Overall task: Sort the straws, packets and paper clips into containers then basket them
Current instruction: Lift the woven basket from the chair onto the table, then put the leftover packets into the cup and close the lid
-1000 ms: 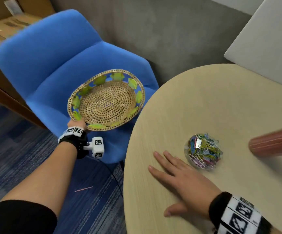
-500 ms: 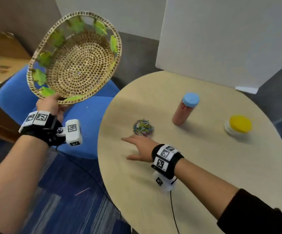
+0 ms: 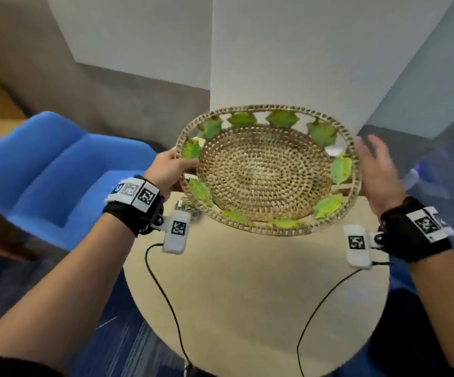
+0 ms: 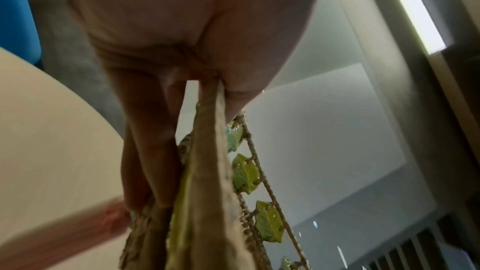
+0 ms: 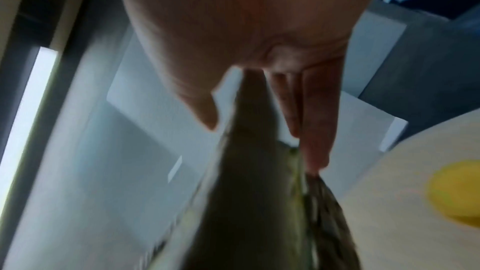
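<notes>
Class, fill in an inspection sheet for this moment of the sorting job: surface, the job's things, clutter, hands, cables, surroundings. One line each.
Surface: round beige table, bare where it shows.
Job's things: woven basket with green leaf trim, held above the table, nothing in it; paper clips peek out under its left edge; a yellow lid shows in the right wrist view.
Clutter: nothing seen.
Hands: left hand grips the basket rim; right hand is at the opposite rim, fingers straight.
Cables: two black cables trail from the wrist cameras across the table.
Surroundings: blue chair on the left, white panel behind, blue carpet.
</notes>
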A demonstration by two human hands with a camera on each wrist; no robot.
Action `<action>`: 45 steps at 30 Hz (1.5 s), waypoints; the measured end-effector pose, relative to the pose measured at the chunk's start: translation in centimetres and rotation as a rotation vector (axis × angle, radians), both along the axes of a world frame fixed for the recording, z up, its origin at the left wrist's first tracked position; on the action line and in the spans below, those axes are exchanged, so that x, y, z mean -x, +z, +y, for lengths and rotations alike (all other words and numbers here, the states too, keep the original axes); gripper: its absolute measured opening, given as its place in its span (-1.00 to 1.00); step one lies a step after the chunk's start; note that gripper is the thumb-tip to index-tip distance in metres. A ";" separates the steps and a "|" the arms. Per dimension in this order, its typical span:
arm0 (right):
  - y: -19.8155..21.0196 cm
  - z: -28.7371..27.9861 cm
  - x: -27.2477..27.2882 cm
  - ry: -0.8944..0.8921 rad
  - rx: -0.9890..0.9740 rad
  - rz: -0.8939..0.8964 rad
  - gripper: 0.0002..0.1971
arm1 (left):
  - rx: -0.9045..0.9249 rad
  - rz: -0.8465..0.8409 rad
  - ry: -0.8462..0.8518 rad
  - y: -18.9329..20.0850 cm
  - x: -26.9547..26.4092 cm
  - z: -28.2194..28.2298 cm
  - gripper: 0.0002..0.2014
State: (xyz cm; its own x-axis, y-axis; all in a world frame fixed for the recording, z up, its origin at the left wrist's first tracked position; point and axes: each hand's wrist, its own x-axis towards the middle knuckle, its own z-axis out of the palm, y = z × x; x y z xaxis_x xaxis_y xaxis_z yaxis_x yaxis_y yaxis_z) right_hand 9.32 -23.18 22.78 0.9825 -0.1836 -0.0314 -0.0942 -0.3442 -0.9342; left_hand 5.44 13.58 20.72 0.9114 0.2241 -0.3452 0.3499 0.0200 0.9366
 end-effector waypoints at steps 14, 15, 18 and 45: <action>-16.1 -8.5 3.8 0.209 0.557 0.503 -0.51 | -0.480 0.365 -0.553 -13.0 0.4 -7.6 -0.84; -16.7 -8.1 3.7 0.206 0.549 0.534 -0.54 | -0.478 0.397 -0.552 -13.9 0.6 -7.7 -0.82; -18.2 -6.7 3.0 0.203 0.598 0.590 -0.55 | -0.530 0.431 -0.543 -17.2 0.6 -7.7 -0.52; -14.6 -7.9 -11.8 0.309 1.117 0.569 -0.34 | -0.743 0.328 -0.498 -21.1 -1.9 -5.2 -0.60</action>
